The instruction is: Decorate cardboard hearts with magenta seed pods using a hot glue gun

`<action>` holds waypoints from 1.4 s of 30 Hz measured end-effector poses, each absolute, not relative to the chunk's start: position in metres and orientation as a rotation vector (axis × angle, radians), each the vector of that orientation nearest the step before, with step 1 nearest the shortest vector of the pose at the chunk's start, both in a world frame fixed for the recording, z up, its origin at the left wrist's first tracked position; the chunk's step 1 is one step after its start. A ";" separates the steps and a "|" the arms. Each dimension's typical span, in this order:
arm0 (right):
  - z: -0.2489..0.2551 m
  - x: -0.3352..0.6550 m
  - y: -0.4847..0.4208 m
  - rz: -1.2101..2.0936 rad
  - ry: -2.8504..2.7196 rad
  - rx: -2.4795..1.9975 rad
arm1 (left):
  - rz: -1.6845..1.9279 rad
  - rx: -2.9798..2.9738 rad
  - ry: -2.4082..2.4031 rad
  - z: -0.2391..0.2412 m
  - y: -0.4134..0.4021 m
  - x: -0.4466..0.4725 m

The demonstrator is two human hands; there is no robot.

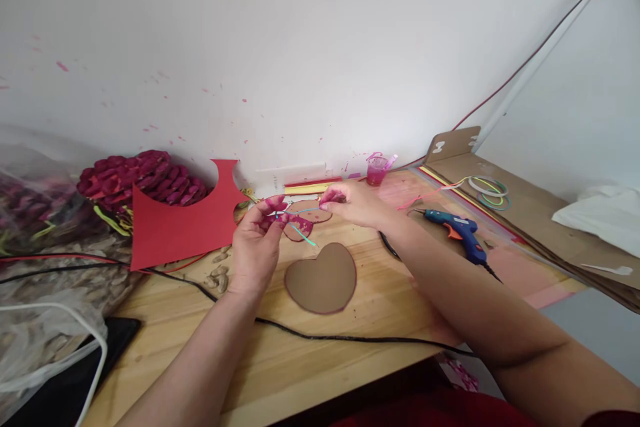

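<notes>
White wall (300, 47) with small pink splashes stood behind a wooden tabletop (310, 353). Both hands were up over the middle of the tabletop, close to each other. The left hand (257, 240) pinched one end of a thin pale blue strip (300, 212) between its thumb and fingers. The right hand (350, 203) pinched the other end, so the strip ran between the two hands. A little green strip (306, 235) hung down just under the hands. The fingertips had pink stains on them.

A brown heart shape (323, 278) lay flat on the tabletop, near the person and just below the hands. Another brown heart piece (313, 211) lay farther away, partly hidden behind the hands. A black cord (350, 337) ran across the tabletop in front of the heart.

On the left lay a big sheet of red paper (175, 227) with round bites cut out of it. Behind it sat a pile of dark red flowers (140, 177). On the right lay a blue glue gun (457, 227) on its side. Far back stood a small pink cup (376, 170). Some thin colored rings (489, 188) lay on a brown cardboard sheet (530, 213) at the far right.
</notes>
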State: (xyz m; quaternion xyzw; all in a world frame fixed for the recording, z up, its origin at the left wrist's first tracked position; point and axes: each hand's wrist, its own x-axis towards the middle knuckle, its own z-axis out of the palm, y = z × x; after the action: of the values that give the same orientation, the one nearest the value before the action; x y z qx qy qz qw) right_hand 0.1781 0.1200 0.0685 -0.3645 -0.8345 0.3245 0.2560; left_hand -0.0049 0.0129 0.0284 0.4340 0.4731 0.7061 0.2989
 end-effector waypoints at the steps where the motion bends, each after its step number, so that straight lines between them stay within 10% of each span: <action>1: 0.069 0.177 0.118 0.894 -2.275 -1.004 | 1.845 1.189 1.242 0.030 0.012 -0.005; 10: 0.068 0.165 0.088 1.602 -2.139 -0.536 | 1.590 1.381 1.057 0.042 0.000 0.004; 23: 0.073 0.172 0.077 1.287 -1.840 -0.926 | 1.123 0.906 1.038 0.047 -0.002 0.001; 42: 0.047 0.169 0.046 1.827 -1.573 -0.919 | 1.434 0.688 0.933 0.043 0.005 -0.001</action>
State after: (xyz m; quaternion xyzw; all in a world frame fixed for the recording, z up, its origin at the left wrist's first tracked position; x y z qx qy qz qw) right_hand 0.1693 0.0461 0.0470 -0.3422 -0.5860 0.6802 0.2771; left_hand -0.0006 0.0047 0.0426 0.2972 0.4031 0.6196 0.6044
